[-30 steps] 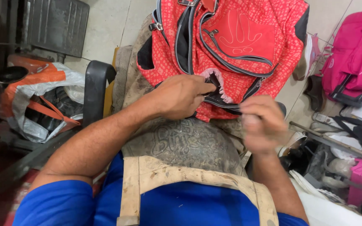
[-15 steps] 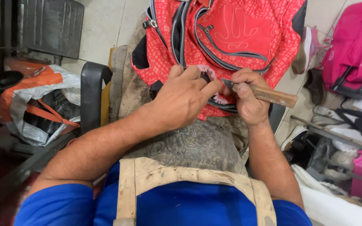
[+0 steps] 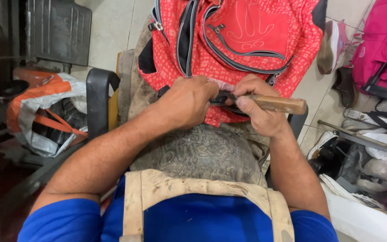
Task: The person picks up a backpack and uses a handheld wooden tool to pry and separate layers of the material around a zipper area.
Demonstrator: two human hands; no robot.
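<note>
Apron: tan strap (image 3: 133, 210) over blue shirt, nearest the cam; worn patterned cloth (image 3: 202, 152) covers the lap.
Left hand (image 3: 189, 101): grip closed, pinching the bag's lower edge against the lap.
Right hand (image 3: 258, 112): grip wrapped round a wooden-handled tool (image 3: 276, 104); working end hidden btwn the two hands, can't tell its shape.
Bag: red patterned backpack (image 3: 234, 40) lies on the lap, top pointing away, zips partly open.
Risk 1: tool tip sits v. close to left fingers; a slip prob jabs them.
Risk 2: bag held by one pinch only; hard push may slide it off the lap.
Far: pink bag (image 3: 384, 49), shoes (image 3: 332, 47) on floor, well apart.
</note>
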